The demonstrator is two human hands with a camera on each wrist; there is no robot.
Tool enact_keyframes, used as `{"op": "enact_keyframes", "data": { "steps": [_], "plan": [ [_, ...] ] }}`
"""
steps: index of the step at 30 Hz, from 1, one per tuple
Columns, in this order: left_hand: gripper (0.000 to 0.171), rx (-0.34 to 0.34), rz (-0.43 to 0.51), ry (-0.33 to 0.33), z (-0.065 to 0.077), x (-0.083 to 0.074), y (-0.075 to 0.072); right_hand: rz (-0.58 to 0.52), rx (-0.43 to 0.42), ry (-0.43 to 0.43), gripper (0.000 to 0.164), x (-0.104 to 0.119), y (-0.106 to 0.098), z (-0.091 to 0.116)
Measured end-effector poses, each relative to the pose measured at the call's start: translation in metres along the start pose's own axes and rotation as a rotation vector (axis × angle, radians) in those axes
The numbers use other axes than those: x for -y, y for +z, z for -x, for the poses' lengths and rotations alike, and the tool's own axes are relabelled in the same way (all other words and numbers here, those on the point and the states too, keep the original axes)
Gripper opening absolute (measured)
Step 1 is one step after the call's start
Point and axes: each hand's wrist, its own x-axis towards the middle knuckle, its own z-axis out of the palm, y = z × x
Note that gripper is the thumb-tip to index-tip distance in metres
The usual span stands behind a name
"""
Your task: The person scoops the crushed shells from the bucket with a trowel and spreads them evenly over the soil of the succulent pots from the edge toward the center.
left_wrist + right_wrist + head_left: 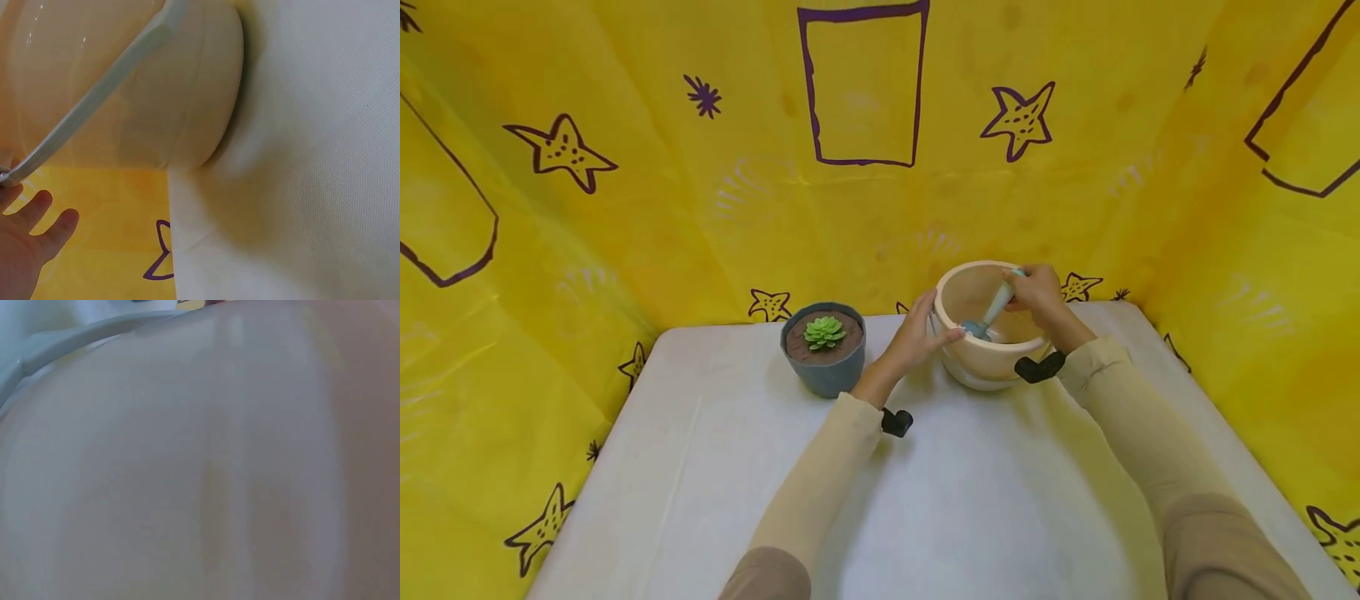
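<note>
A cream bucket [992, 367] stands on the table toward the back right. Its pale grey carrying handle [100, 94] slants down across the outer wall in the left wrist view. My left hand [917, 333] rests against the bucket's left side at the rim, with fairly straight, spread fingers [56, 234]. My right hand [1036, 292] grips the upper end of a pale blue-green tool [998, 302] at the far right rim. The tool slants down into the bucket, and its rounded lower end lies near the front inner wall. The right wrist view mostly shows the bucket wall [156, 456], blurred.
Left of the bucket, a grey-blue pot [823, 379] holds brown soil and a green succulent [824, 332], close beside my left wrist. The white-covered table [737, 492] meets yellow patterned cloth walls [865, 217] at the back and sides.
</note>
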Motion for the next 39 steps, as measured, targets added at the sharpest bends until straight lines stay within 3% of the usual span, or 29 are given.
{"op": "enact_keyframes", "data": {
  "steps": [6,12,19,24,28,39],
  "plan": [
    [0.097,0.018,-0.006,0.004,0.004,0.002,0.004,-0.081,0.005,0.036,0.044,-0.009,-0.006,0.000],
    [0.095,0.004,-0.015,0.020,0.003,-0.001,0.003,-0.119,0.004,0.028,0.045,-0.005,-0.008,0.001],
    [0.095,0.010,-0.035,0.024,0.003,-0.002,0.002,-0.244,0.004,0.053,0.044,-0.004,-0.016,0.002],
    [0.094,-0.004,-0.031,0.031,0.002,-0.002,0.001,-0.246,0.008,0.068,0.043,-0.004,-0.016,0.000],
    [0.094,0.002,-0.031,0.031,0.001,-0.001,0.002,-0.271,0.004,0.087,0.051,-0.004,-0.020,0.001],
    [0.094,-0.027,-0.033,0.037,0.000,0.002,0.000,-0.422,0.097,0.110,0.054,0.000,-0.032,0.001]
  ]
}}
